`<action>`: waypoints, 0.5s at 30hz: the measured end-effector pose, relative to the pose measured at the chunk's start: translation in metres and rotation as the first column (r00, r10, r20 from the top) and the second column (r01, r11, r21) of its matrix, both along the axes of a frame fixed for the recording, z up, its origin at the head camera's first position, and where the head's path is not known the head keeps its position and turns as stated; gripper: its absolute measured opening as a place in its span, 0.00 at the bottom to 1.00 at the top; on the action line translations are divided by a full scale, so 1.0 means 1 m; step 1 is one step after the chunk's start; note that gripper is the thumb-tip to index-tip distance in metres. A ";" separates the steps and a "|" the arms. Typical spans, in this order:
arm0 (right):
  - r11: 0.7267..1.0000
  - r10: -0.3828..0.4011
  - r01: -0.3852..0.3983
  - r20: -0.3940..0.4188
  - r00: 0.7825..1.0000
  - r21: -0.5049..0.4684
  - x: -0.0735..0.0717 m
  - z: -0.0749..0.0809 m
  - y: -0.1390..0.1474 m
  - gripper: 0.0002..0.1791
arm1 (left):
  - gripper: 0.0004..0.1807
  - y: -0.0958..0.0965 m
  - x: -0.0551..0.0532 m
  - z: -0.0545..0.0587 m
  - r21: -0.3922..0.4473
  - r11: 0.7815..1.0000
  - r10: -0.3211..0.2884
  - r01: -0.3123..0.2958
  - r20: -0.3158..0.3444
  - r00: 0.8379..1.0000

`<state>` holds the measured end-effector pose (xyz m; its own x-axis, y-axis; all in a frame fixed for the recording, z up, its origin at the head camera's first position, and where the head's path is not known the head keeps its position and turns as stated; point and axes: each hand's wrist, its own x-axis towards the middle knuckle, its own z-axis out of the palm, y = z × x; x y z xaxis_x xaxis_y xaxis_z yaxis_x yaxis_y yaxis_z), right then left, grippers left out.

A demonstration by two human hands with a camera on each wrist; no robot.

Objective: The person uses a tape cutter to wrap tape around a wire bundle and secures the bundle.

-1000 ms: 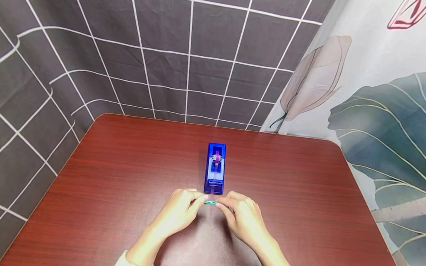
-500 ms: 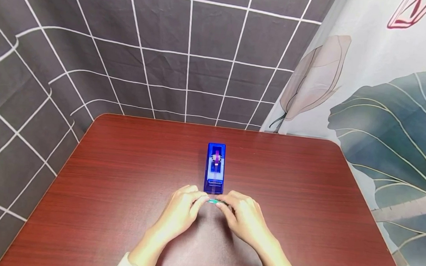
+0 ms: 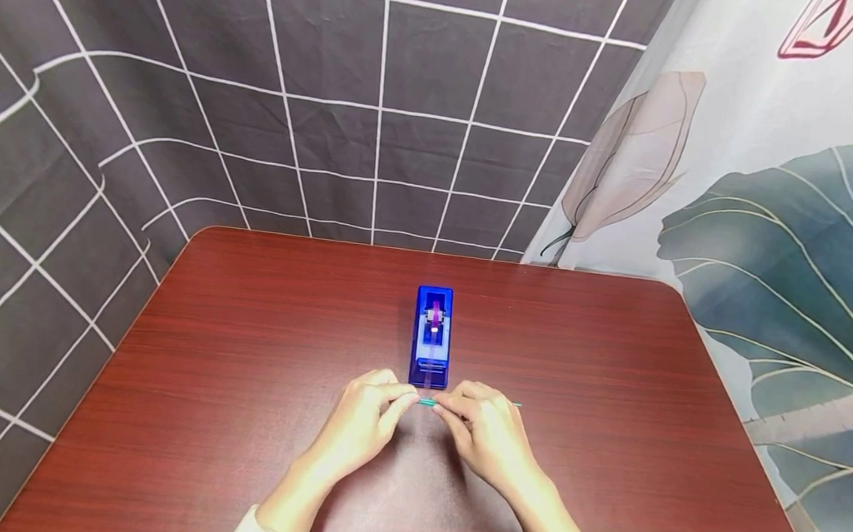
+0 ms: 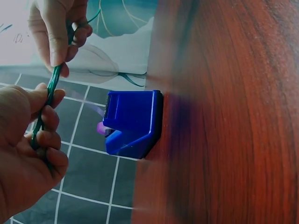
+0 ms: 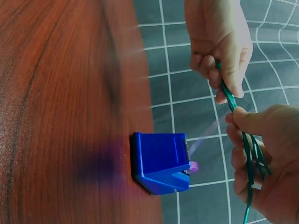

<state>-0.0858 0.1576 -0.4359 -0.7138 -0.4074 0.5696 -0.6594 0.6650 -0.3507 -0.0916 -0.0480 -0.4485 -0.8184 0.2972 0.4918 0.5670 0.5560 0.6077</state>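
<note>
A bundle of thin green strands [image 5: 229,97] is held crosswise between both hands. My left hand [image 3: 364,416] pinches one part of it between thumb and fingers, with more of it running across the curled fingers in the left wrist view. Close beside it, my right hand [image 3: 485,425] pinches the bundle too; loose strand ends hang past its palm in the right wrist view. Just beyond the hands stands a blue tape dispenser [image 3: 431,352] with a purple core. A clear strip of tape [image 5: 205,136] stretches from its toothed edge to the bundle between the fingertips.
The dispenser stands on a reddish-brown wooden table [image 3: 280,313]. A dark grey curtain with white grid lines [image 3: 337,59] hangs behind the table, and a white curtain with leaf prints [image 3: 730,323] hangs on the right.
Both hands have stayed nearly in place, still pinching the green bundle. The bundle between the fingertips has turned slightly, and a strand end now shows to the right of the right hand.
</note>
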 end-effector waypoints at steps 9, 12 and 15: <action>1.000 -0.003 0.002 -0.118 0.993 -0.014 -0.003 -0.006 -0.001 0.05 | 0.03 0.000 -0.002 0.000 0.080 0.996 -0.029 0.026 0.043 0.999; 1.000 0.000 -0.001 -0.113 0.994 -0.013 -0.002 -0.005 0.000 0.06 | 0.03 0.001 -0.001 0.001 0.104 0.994 -0.030 0.024 0.053 0.998; 1.000 -0.003 0.002 -0.104 0.995 -0.005 -0.002 -0.004 0.000 0.08 | 0.04 0.002 -0.001 0.001 0.107 0.994 -0.019 0.013 0.050 0.999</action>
<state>-0.0880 0.1575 -0.4396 -0.6519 -0.4024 0.6427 -0.6907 0.6650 -0.2841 -0.0923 -0.0462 -0.4479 -0.8388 0.2588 0.4789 0.5421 0.4777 0.6913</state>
